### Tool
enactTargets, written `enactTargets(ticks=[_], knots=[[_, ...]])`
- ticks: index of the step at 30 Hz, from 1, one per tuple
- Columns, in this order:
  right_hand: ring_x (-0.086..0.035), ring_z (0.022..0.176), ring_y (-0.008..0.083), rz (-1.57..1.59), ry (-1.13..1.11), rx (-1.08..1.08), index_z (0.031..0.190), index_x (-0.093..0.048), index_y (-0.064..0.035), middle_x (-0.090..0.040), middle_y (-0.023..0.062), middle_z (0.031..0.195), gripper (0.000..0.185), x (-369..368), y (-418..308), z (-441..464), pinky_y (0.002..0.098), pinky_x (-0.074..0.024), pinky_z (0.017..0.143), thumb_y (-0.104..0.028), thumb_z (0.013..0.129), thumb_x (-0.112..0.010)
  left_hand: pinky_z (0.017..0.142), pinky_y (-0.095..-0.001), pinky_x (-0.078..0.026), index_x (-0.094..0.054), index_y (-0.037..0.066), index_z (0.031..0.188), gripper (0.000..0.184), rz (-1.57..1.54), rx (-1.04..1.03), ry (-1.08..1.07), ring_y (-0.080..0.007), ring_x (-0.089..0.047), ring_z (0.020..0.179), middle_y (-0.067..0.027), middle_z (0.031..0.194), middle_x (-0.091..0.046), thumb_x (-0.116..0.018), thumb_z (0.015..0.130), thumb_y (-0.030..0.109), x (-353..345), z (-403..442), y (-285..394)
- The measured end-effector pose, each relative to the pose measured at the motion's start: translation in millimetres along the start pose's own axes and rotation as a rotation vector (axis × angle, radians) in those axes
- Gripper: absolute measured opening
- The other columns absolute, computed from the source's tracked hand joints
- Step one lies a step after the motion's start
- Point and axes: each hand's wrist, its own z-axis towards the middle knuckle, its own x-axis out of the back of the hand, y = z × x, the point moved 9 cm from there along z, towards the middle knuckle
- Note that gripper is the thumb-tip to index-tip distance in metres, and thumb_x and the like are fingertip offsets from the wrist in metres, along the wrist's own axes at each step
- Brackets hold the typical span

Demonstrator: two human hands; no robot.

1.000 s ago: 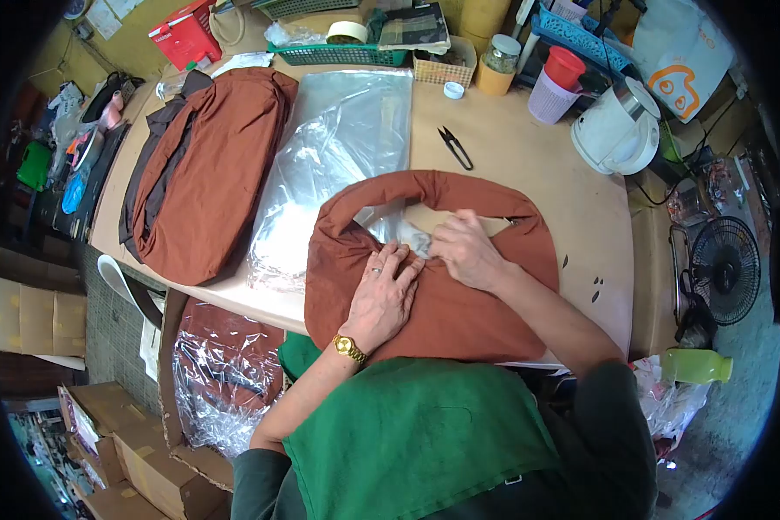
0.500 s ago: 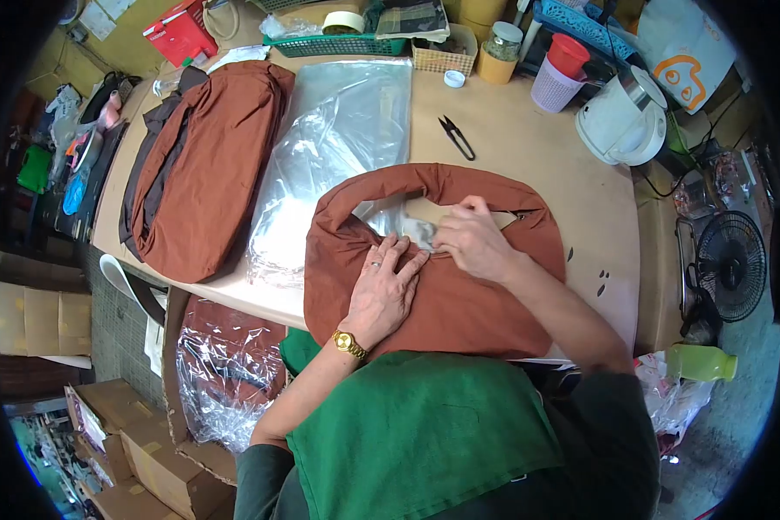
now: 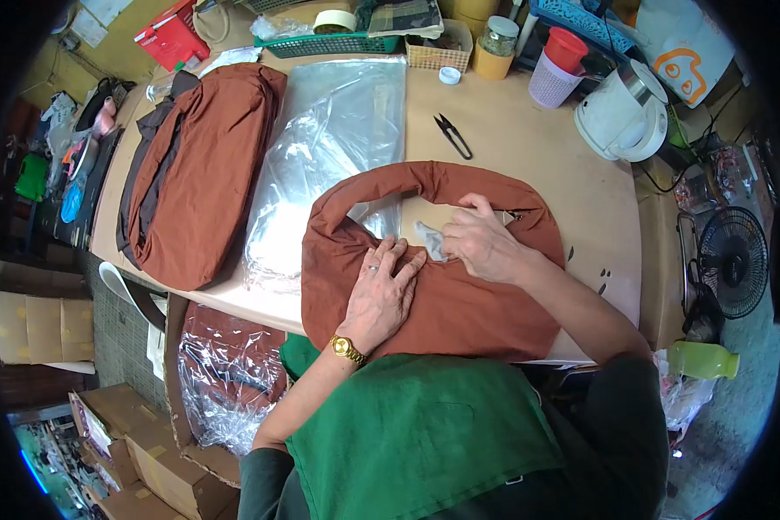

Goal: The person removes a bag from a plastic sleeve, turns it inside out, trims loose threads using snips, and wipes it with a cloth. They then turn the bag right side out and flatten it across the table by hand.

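A rust-brown fabric shoulder bag [image 3: 485, 312] lies flat on the table before me, its wide strap looping away from me. My left hand [image 3: 383, 290] rests palm down on the bag's body, fingers spread near the top edge. Closed around a small white cloth [image 3: 430, 240], my right hand [image 3: 485, 243] is at the bag's opening edge, just right of my left fingertips. Part of the cloth is hidden under the right fingers. A zipper end [image 3: 516, 215] shows near the strap's right base.
Clear plastic bags [image 3: 338, 130] lie beyond the bag, beside a stack of similar brown bags [image 3: 208, 173]. Thread snips [image 3: 452, 137] lie on the table [image 3: 581, 199]. Along the back are a green basket [image 3: 321, 45], a jar [image 3: 497, 43] and a white kettle [image 3: 620, 117]. An open carton [image 3: 175, 347] stands below left.
My right hand has shifted slightly to the right along the bag's edge with the white cloth, and more of the cloth shows. My left hand stays pressed on the bag.
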Motion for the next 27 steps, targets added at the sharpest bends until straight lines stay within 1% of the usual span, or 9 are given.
enactTargets(ticks=[8, 10, 11, 14, 16, 19, 21, 23, 27], knots=[[-0.055, 0.083, 0.0226, 0.058, 0.007, -0.016, 0.073, -0.066, -0.0087, -0.058, 0.0038, 0.073, 0.011, 6.3, 1.8, -6.6, 0.0453, -0.0353, 0.098, 0.002, 0.072, -0.064, 0.112, -0.0508, -0.034, -0.058, 0.011, 0.132, 0.042, 0.025, 0.012, -0.032, -0.0361, -0.039, 0.135, -0.0177, 0.136, -0.049, -0.058, 0.09, 0.014, -1.6, -0.7, 0.2], [-0.057, 0.083, 0.0223, -0.164, -0.277, -0.048, 0.072, -0.065, -0.008, -0.059, 0.0041, 0.075, 0.009, 5.5, 8.6, -8.1, 0.0451, -0.0358, 0.096, 0.001, 0.072, -0.064, 0.112, -0.0507, -0.034, -0.058, 0.011, 0.132, 0.042, 0.019, 0.007, -0.022, -0.036, -0.04, 0.135, -0.0177, 0.136, -0.049, -0.058, 0.09, 0.014, 0.0, -0.8, 1.1], [-0.057, 0.083, 0.0223, -0.166, -0.275, -0.046, 0.072, -0.065, -0.008, -0.059, 0.0041, 0.075, 0.009, 9.1, 8.4, -3.2, 0.0451, -0.0358, 0.096, 0.001, 0.072, -0.064, 0.112, -0.0507, -0.034, -0.057, 0.011, 0.132, 0.042, 0.012, 0.002, -0.017, -0.036, -0.04, 0.135, -0.0177, 0.136, -0.048, -0.058, 0.09, 0.013, 0.7, -0.9, 1.6], [-0.058, 0.084, 0.0223, -0.146, -0.197, -0.005, 0.073, -0.065, -0.0081, -0.061, 0.004, 0.077, 0.009, 0.7, -4.2, 11.1, 0.0438, -0.0366, 0.093, 0.0, 0.073, -0.064, 0.112, -0.0507, -0.034, -0.057, 0.012, 0.132, 0.042, 0.024, -0.002, -0.037, -0.0357, -0.039, 0.136, -0.0177, 0.137, -0.048, -0.058, 0.09, 0.014, -1.0, -1.2, 1.2], [-0.059, 0.085, 0.0222, 0.016, -0.004, -0.072, 0.074, -0.064, -0.009, -0.06, 0.0039, 0.076, 0.009, -18.8, -8.0, 12.6, 0.0408, -0.0373, 0.09, -0.001, 0.073, -0.065, 0.112, -0.0522, -0.034, -0.058, 0.012, 0.132, 0.042, 0.018, 0.003, -0.033, -0.0373, -0.04, 0.135, -0.0179, 0.136, -0.048, -0.059, 0.09, 0.013, -2.5, -1.0, 0.0], [-0.059, 0.085, 0.0222, -0.034, 0.065, -0.144, 0.074, -0.063, -0.0099, -0.061, 0.0041, 0.077, 0.01, -1.3, 1.5, -14.1, 0.0385, -0.0379, 0.086, -0.001, 0.072, -0.065, 0.111, -0.0539, -0.034, -0.058, 0.011, 0.13, 0.041, 0.002, 0.008, -0.02, -0.039, -0.04, 0.134, -0.0182, 0.135, -0.048, -0.06, 0.09, 0.012, -0.7, -1.6, -0.5], [-0.06, 0.085, 0.0229, -0.092, 0.019, -0.14, 0.074, -0.062, -0.0101, -0.06, 0.0045, 0.077, 0.009, 18.3, 1.7, -16.7, 0.0378, -0.0381, 0.083, -0.001, 0.071, -0.064, 0.111, -0.0541, -0.034, -0.059, 0.011, 0.129, 0.04, -0.016, -0.002, -0.004, -0.0391, -0.04, 0.134, -0.0183, 0.136, -0.048, -0.06, 0.09, 0.012, 0.3, -1.1, 2.2], [-0.06, 0.09, 0.0231, -0.253, -0.325, -0.237, 0.082, -0.066, -0.0101, -0.062, 0.0043, 0.084, 0.014, 13.7, 7.0, -12.9, 0.0403, -0.0378, 0.083, -0.001, 0.073, -0.062, 0.111, -0.0541, -0.034, -0.059, 0.011, 0.128, 0.038, -0.003, -0.007, -0.006, -0.0392, -0.04, 0.134, -0.0184, 0.136, -0.048, -0.06, 0.09, 0.012, -0.2, -1.0, 1.7], [-0.06, 0.089, 0.0233, -0.081, -0.015, -0.167, 0.081, -0.065, -0.0106, -0.062, 0.0037, 0.084, 0.013, -13.7, -6.9, 3.9, 0.0397, -0.0376, 0.083, -0.002, 0.073, -0.062, 0.111, -0.054, -0.034, -0.059, 0.012, 0.129, 0.039, 0.009, -0.002, -0.021, -0.0394, -0.04, 0.134, -0.0182, 0.136, -0.048, -0.06, 0.09, 0.012, -2.1, -2.0, 0.3]])
